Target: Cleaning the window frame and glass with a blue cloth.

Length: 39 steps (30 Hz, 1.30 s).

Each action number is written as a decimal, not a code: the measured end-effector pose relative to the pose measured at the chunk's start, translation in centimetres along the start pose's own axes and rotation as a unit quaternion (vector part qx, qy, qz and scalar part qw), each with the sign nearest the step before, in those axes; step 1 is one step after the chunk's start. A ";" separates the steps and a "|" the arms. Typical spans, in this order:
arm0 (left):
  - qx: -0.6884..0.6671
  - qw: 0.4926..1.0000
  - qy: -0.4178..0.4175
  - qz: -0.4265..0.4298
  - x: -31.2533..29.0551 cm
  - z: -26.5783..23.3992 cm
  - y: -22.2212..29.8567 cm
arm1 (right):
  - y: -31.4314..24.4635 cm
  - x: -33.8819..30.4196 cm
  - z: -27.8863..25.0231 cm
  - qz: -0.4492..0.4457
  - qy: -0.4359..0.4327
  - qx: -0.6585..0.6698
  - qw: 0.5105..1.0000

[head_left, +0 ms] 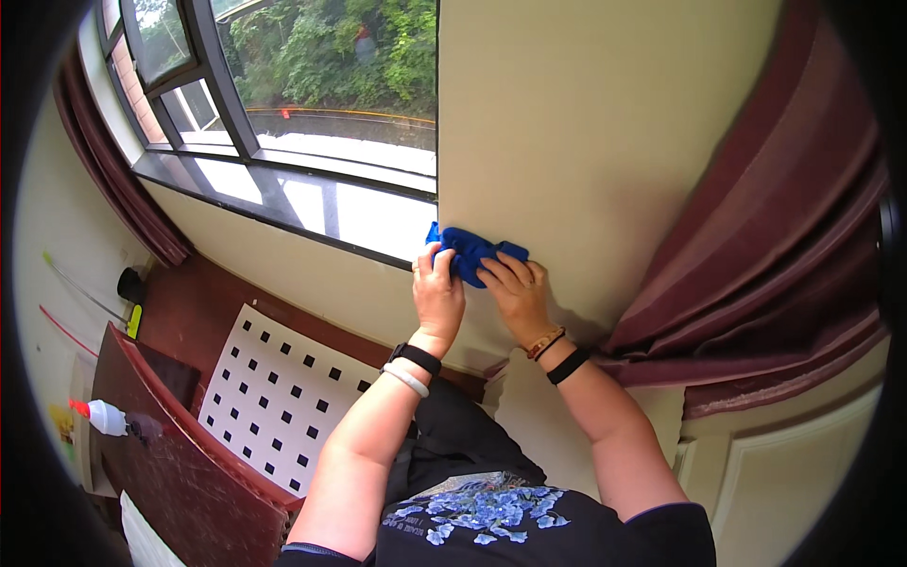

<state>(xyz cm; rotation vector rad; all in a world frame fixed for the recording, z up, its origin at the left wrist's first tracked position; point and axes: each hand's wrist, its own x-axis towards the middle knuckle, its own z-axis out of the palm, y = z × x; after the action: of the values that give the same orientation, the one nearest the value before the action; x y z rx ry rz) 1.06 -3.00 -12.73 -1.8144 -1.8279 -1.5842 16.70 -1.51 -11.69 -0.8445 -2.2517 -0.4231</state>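
Observation:
A bunched blue cloth (465, 253) is pressed against the cream wall right by the corner of the window recess. My left hand (438, 291) grips its left part, fingers curled, close to the end of the dark windowsill (274, 194). On the cloth's right part, my right hand (517, 295) has its fingers bent over the fabric, pressing it to the wall. Both arms reach forward, with bands around the wrists. The fingertips are partly hidden in the folds.
A dark-framed window (326, 85) stands at the upper left. Maroon curtains hang at the right (756, 217) and far left (118, 165). Below left are a black-dotted white panel (274, 392), dark red wooden furniture (179, 454) and a white bottle with a red top (107, 417).

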 end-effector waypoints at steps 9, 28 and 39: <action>-0.132 0.967 0.064 0.208 9.7 -4.4 11.6 | 3.2 6.4 -12.0 0.107 0.218 -0.096 0.965; 0.016 0.988 -0.090 0.127 -1.9 2.9 1.8 | 1.8 -6.8 0.7 0.129 0.104 -0.044 0.985; -0.088 0.987 -0.081 0.107 -1.1 2.2 6.1 | 1.6 -5.3 -3.7 0.222 0.093 0.050 0.969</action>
<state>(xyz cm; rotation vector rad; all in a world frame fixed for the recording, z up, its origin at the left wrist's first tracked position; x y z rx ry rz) 7.34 -3.80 -11.05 -2.1906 -1.5289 -1.6033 22.55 -4.63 -12.65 -1.1649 -1.8265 -0.1681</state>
